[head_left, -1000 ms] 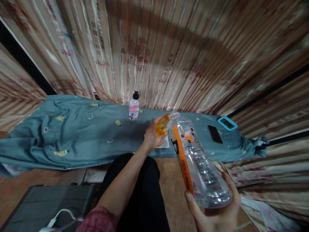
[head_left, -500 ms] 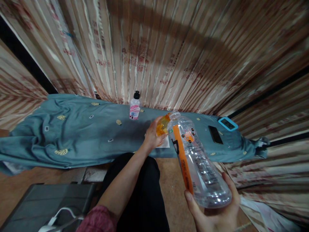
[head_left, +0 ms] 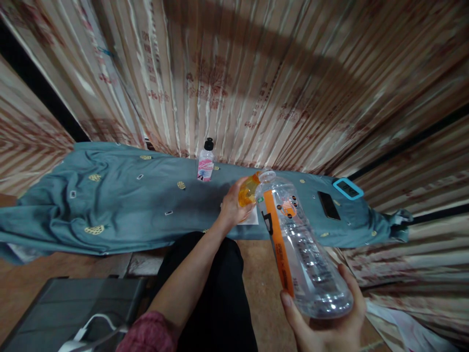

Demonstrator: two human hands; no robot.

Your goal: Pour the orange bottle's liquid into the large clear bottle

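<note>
My right hand (head_left: 326, 325) grips the base of a large clear plastic bottle (head_left: 300, 249) with an orange label stripe. The bottle is tilted, its open mouth pointing up and away at a small orange container (head_left: 248, 190). My left hand (head_left: 234, 205) holds that orange container against the bottle's mouth, above a white paper (head_left: 251, 218) lying on a teal patterned cloth (head_left: 120, 205) that covers a low table.
A small bottle with a black cap and pink label (head_left: 205, 164) stands at the cloth's far edge. A black phone (head_left: 328, 205) and a blue-framed device (head_left: 348, 188) lie at the right. Striped curtains (head_left: 256, 73) hang behind. A dark box (head_left: 66, 308) with a white cable sits lower left.
Both hands and both bottles stay in nearly the same pose. The view has shifted slightly.
</note>
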